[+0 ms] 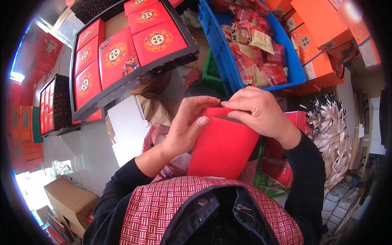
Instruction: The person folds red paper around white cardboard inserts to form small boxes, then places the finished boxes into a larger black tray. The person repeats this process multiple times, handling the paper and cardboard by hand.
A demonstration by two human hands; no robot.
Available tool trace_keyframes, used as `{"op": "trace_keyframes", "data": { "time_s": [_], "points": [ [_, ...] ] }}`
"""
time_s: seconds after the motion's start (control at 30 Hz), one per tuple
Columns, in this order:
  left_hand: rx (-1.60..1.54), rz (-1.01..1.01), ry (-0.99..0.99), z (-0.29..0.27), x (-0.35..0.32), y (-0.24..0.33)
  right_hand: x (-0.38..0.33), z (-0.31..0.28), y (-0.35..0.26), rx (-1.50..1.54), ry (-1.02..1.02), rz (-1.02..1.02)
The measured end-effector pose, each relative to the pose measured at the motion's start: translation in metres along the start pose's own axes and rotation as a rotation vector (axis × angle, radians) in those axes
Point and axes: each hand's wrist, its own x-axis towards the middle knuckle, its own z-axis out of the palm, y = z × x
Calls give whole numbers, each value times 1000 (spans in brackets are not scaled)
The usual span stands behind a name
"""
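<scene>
Stacked orange printed cardboard boxes (326, 67) upper right, one with dark cord handle. Below them, thick bundle of pale ribbon-like strips (331, 132), dark tips. Brown cardboard box (70, 200) lower left. Small orange boxes (25, 126) at left edge. Flat white card-like pieces (130, 132) left of centre, beside crumpled tan sheet (156, 109).

At far left I see a black tray (163, 67) carrying red boxes (116, 55); from here I can't make out what supports it. At far right, a blue crate (216, 38) holds wrapped packets (255, 47). On the pale floor (83, 149), near left, stands a brown cardboard box (71, 198).
</scene>
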Motion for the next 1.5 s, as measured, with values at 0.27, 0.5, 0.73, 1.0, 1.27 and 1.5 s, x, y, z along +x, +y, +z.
{"op": "trace_keyframes", "data": {
  "time_s": [0.27, 0.5, 0.73, 1.0, 1.27, 1.5],
  "points": [
    [65, -17, 30, 3, -4, -2, 5, 3, -3, -85, -35, -154],
    [243, -1, 57, 2, -2, 1, -6, -17, 6, 328, 162, 105],
    [227, 25, 37, 5, 0, -1, -79, 34, 3, 897, 605, 481],
    [234, -20, 143, 10, -10, -4, -68, 67, -23, 647, 923, 597],
    [-219, -108, 148, 9, -11, -10, -80, 67, -24, 248, 811, 383],
    [-628, -162, 36, 2, -7, -22, -80, 73, -21, 361, 805, 304]
  ]
}}
